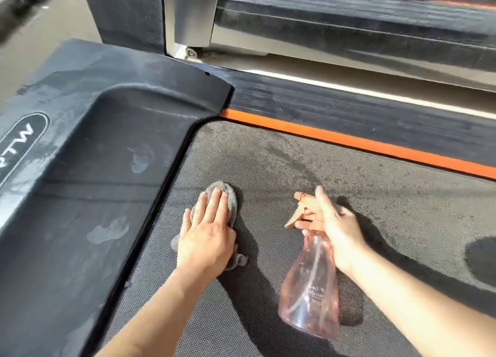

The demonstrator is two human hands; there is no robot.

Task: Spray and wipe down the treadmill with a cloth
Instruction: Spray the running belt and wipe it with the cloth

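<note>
Grey crumpled cloth (233,203) lies under the left grip (206,238), fingers flat. Right grip (338,230) curls round a clear pink spray bottle (311,289).

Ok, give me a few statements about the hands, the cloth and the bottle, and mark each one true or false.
1. The left hand presses flat on the grey cloth. True.
2. The spray bottle stands alone on the belt. False: the right hand grips it at the trigger and holds it tilted.
3. The cloth lies on the black motor cover. False: it lies on the belt, beside the cover.
4. An orange stripe runs along the belt's far edge. True.
</note>
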